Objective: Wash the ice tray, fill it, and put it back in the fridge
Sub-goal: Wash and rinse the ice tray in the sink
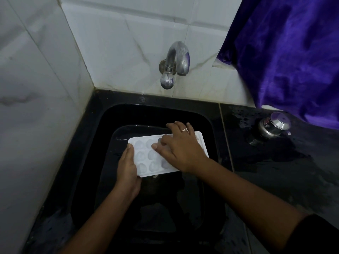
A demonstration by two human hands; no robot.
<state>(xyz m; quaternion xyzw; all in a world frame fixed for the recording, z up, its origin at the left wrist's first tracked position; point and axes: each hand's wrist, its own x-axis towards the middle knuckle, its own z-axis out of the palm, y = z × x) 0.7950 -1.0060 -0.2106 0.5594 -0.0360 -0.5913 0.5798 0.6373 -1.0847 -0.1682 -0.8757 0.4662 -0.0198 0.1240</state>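
White ice tray (145, 156), cavities upward, held roughly level low inside the basin of the black sink (102, 134), its long axis set left to right. Gripped at the left short end by the left hand (128, 167), thumb (130, 149) laid along the top rim, the remaining fingers tucked out of sight under the tray. Covered over its right half by the right hand (179, 153), placed palm-down with fingers (176, 124) spread, only lightly bent and not clasped round anything, their tips reaching past the far rim and the thumb resting among the rounded cavities; ring (185, 129) worn on one finger. Chrome tap (174, 65) mounted on the white tiled wall (119, 43) directly behind the sink, spout curved downward above the basin's far edge. To the right, dark worktop (275, 171), spotted with water near the wall. Small lidded steel container (274, 126) stood on that worktop, well apart from the tray and just below the hanging purple cloth (293, 52). Dark sleeve (321, 235) seen at the right forearm, lower right corner.
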